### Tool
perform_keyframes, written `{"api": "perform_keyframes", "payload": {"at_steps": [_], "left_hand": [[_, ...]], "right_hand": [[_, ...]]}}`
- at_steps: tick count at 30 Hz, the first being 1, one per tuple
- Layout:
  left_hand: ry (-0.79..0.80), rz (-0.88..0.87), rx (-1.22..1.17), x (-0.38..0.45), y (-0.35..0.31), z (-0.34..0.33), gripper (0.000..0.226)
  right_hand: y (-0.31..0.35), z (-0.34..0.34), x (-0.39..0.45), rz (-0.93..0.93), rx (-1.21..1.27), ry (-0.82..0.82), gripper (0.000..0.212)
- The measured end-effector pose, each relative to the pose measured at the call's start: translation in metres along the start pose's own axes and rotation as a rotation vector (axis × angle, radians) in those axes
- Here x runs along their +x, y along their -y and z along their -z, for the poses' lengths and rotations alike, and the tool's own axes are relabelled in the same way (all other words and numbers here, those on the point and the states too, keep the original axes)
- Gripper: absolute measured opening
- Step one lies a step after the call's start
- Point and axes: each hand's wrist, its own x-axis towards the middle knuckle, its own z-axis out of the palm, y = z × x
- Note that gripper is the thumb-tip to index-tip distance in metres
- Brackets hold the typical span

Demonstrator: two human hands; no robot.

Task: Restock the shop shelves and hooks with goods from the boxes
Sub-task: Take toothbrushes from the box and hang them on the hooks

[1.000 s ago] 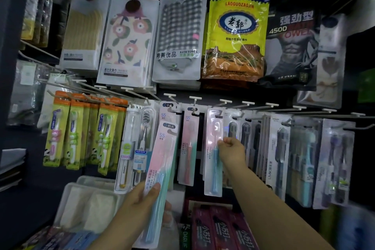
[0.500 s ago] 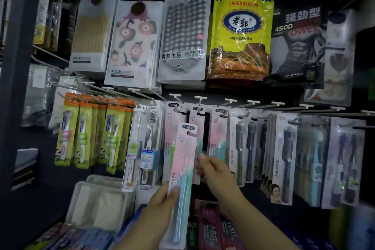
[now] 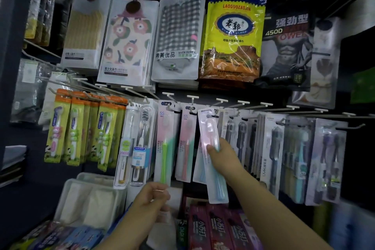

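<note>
My right hand (image 3: 223,154) grips a pink-and-blue toothbrush pack (image 3: 210,128) around its middle and holds it tilted, its top at the row of white-tipped hooks (image 3: 222,100). Whether the pack's hole is on a hook cannot be told. Similar packs hang beside it: a green-brush one (image 3: 165,144) and a pink-brush one (image 3: 185,144). My left hand (image 3: 151,197) is lower, fingers loosely curled just under the green pack's bottom edge, with nothing in it.
Towel packs (image 3: 178,36) hang on the upper hooks. Orange-and-green children's toothbrush packs (image 3: 81,128) hang at left, dark toothbrush packs (image 3: 272,148) at right. Toothpaste boxes (image 3: 219,227) lie below, and a clear plastic bin (image 3: 67,193) stands at lower left.
The pack passed from my left hand to my right, which raised it to the hook row. My left hand let go and stayed low.
</note>
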Motion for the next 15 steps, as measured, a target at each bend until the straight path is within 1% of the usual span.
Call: {"api": "perform_keyframes", "payload": {"at_steps": [6,12,15], "left_hand": [[-0.010,-0.061,0.050,0.002,-0.008,0.009,0.007],[-0.036,-0.131,0.051,-0.001,-0.016,0.019,0.010],[-0.051,-0.139,0.037,-0.005,-0.016,0.021,0.009]], "right_hand": [[0.004,-0.007,0.015,-0.077,0.113,-0.058,0.059],[-0.006,-0.010,0.023,-0.133,0.146,-0.084,0.058],[-0.015,-0.014,0.028,-0.150,0.117,-0.089,0.057]]}}
